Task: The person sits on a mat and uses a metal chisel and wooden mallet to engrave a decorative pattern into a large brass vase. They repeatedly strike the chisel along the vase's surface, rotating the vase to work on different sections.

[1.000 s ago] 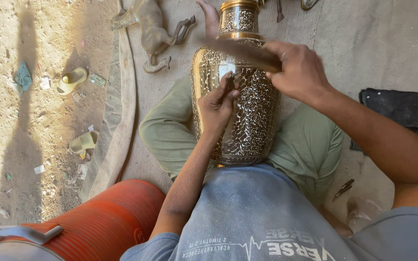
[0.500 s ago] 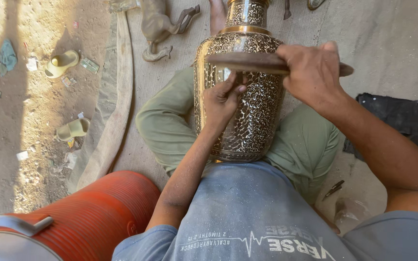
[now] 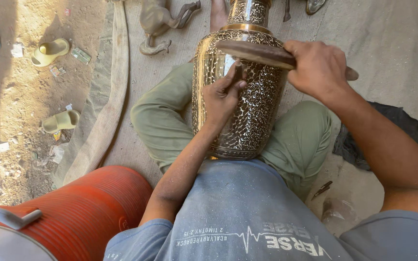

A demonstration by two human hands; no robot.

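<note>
brass vase in your lap, tool and mallet on it

head view: you sit cross-legged on a pale mat (image 3: 136,82), and the big engraved brass vase (image 3: 247,111) lies tilted between your knees, its base against your belly and its neck pointing away from you. your left hand (image 3: 221,96) rests on the vase's upper side; its fingers (image 3: 233,79) are pressed together, pinching a thin dark tool (image 3: 238,71) whose tip touches the patterned metal. your right hand (image 3: 318,67) is closed around the handle of a dark wooden mallet (image 3: 255,51), fingers wrapped tight, and the mallet's flat head lies across the vase's shoulder just above the tool. whether the head touches the tool you cannot tell.

around you: a ribbed orange cylinder (image 3: 97,208) stands near your left elbow. a dark cloth (image 3: 388,125) lies on the floor beside your right knee. two yellow sandals (image 3: 49,50) lie on the dirt well to the left, apart from each other. a metal animal figure (image 3: 163,19) lies on the mat beyond your left knee, near the vase's neck.
</note>
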